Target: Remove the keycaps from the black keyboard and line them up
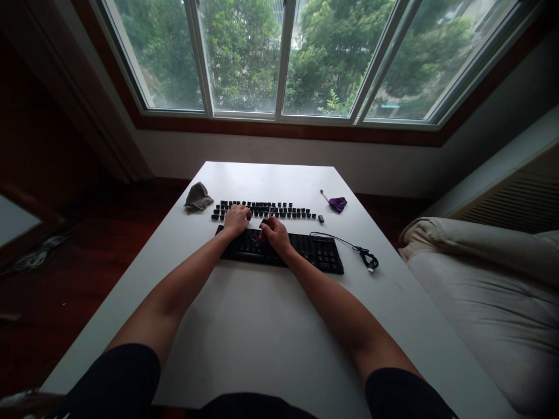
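Observation:
A black keyboard [325, 254] lies across the white table, with its left and middle parts partly hidden by my hands. Behind it, loose black keycaps [301, 213] are laid out in rows. My left hand [237, 220] rests at the left part of these rows, its fingertips closed around a small dark keycap [248, 217]. Over the keyboard, my right hand [276, 234] is closed in a pinch. Thin wire-like prongs [271, 213] stick up from its fingers, looking like a keycap puller, and a dark piece [264, 223] shows at the fingertips.
A grey cloth [198, 198] lies at the table's left back. To the right are a purple cloth [338, 203], a small brush [323, 194], a small black piece [321, 219] and the bundled USB cable [367, 258]. A pale cushioned seat [476, 302] stands right of the table [262, 337].

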